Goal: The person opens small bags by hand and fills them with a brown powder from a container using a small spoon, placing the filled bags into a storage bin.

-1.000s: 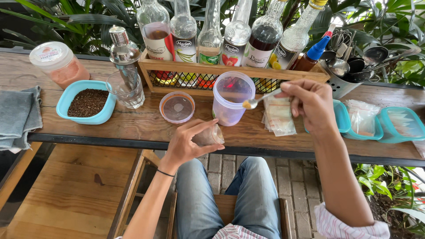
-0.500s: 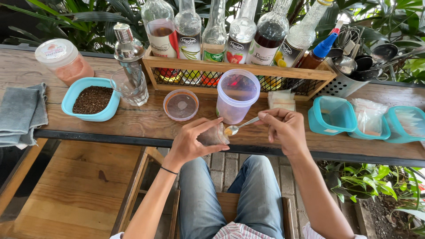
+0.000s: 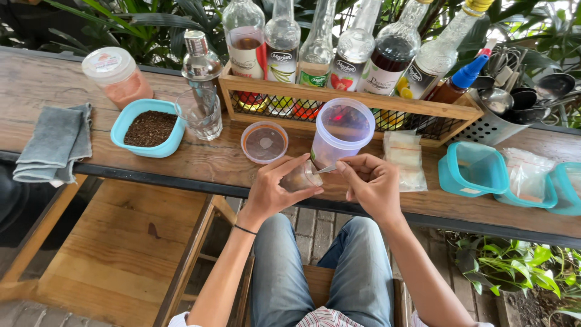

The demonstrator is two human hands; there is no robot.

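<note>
Small glass (image 3: 301,177) in left hand (image 3: 272,191), spoon (image 3: 327,169) (right hand (image 3: 372,184)), tub (image 3: 342,132) behind

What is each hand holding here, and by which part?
The left hand holds a small clear cup around its side. The right hand pinches a metal spoon by its handle, its bowl end at the cup's mouth.

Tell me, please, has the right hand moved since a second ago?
Yes. The right hand has come back from the small packets beside the lidded plastic tub, toward the person, and now meets the left hand.
</note>
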